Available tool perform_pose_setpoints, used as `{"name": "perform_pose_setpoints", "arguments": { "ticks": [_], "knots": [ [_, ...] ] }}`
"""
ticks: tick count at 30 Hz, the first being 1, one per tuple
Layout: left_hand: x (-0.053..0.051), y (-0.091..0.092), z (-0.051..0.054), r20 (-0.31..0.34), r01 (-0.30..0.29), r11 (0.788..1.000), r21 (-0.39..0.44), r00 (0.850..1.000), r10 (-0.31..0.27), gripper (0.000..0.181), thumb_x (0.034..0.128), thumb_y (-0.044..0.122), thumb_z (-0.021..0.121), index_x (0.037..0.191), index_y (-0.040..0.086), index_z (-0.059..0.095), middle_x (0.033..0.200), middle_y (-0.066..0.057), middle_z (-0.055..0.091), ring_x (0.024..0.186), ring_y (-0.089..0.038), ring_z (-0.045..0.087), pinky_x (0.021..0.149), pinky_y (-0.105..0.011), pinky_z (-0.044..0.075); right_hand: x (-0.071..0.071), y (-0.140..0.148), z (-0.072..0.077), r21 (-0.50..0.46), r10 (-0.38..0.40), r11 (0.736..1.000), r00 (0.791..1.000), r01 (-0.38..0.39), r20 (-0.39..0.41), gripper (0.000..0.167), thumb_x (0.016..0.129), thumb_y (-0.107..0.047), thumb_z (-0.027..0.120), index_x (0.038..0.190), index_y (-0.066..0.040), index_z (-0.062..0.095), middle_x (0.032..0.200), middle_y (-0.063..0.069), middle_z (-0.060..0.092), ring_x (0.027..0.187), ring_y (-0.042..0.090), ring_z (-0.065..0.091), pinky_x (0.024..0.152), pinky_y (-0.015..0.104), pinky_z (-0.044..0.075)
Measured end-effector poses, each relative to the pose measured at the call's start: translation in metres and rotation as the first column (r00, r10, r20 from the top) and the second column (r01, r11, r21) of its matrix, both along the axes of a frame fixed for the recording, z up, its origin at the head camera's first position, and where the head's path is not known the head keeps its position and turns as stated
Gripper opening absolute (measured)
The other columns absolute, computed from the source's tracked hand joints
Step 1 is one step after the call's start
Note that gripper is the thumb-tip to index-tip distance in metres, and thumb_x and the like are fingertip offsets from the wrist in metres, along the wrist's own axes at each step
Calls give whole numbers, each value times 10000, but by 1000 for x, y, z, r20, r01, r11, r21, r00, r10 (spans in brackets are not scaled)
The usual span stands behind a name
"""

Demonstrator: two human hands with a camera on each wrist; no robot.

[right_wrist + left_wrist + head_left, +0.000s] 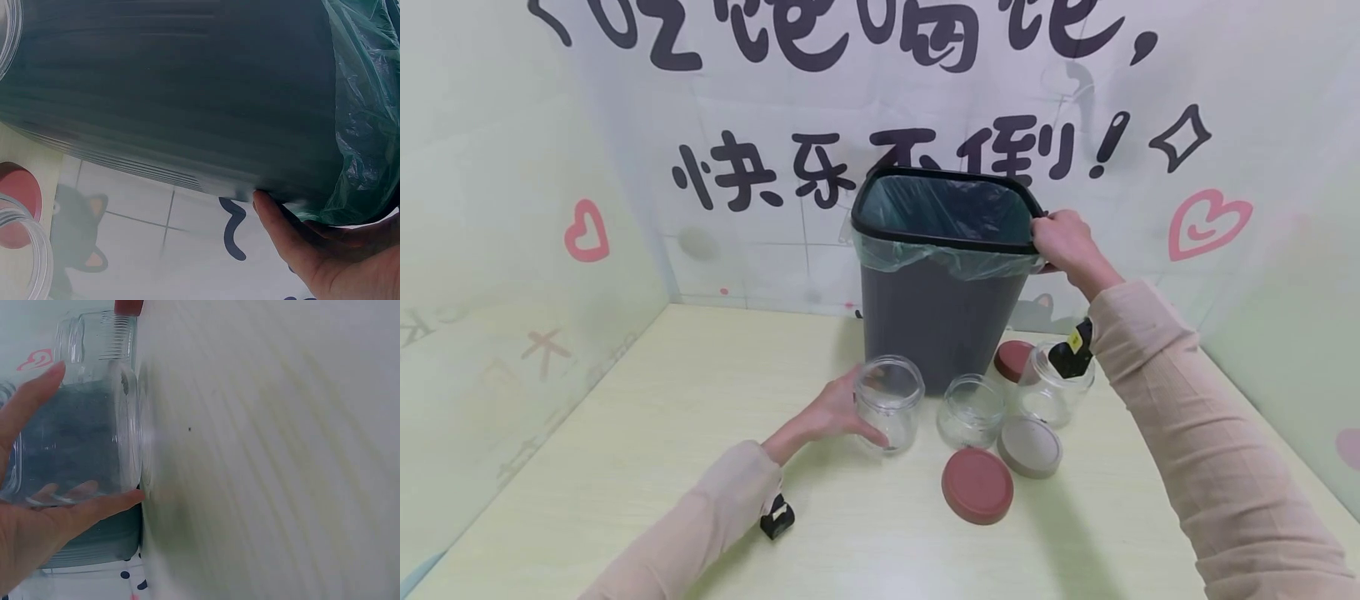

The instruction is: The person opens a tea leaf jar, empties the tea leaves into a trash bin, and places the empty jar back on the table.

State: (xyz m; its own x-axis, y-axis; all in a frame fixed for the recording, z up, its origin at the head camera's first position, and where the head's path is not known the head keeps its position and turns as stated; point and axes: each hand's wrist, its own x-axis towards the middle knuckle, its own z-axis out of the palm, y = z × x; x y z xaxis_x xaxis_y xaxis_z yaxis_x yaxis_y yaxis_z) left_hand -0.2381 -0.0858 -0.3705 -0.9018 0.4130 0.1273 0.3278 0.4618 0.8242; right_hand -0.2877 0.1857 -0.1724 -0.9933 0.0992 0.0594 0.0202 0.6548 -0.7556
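My right hand [1067, 243] grips the black rim [951, 244] of a dark grey trash bin [936, 321] at its right corner. A translucent green bag [973, 264] lines the bin and folds over its rim. In the right wrist view, thumb and fingers [284, 234] close round that edge. My left hand [831, 410] holds a lidless clear glass jar [895, 404] from its left side, just in front of the bin. In the left wrist view, the jar [78, 434] stands between thumb and fingers, its base close to the table.
Two more open glass jars [972, 412] [1054, 387] stand right of the held one. Two red lids [977, 486] [1013, 359] and a grey lid [1030, 447] lie around them. A printed cloth wall [760, 267] rises behind the pale wooden table [700, 383].
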Motion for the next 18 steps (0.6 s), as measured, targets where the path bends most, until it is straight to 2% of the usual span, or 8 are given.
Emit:
{"name": "perform_pose_setpoints", "arguments": {
  "ticks": [12,18],
  "knots": [
    [-2,9,-4,-20,13,1000,-26,1000,-13,980,464,99,860,1304,28,360,1248,-159,483,1138,-327,451,951,-457,360,0,0,-1,1,3,1000,1000,-3,-23,369,901,-179,261,1084,89,438,986,144,423,865,244,490,684,326,529],
    [0,14,-7,-12,-25,1000,11,1000,25,940,446,82,862,1246,-5,376,1169,-146,521,1087,-315,484,929,-444,381,0,1,-2,-7,7,1000,1000,-7,-18,388,901,-179,258,1105,101,432,993,150,417,872,255,481,722,357,521]
  ]
}}
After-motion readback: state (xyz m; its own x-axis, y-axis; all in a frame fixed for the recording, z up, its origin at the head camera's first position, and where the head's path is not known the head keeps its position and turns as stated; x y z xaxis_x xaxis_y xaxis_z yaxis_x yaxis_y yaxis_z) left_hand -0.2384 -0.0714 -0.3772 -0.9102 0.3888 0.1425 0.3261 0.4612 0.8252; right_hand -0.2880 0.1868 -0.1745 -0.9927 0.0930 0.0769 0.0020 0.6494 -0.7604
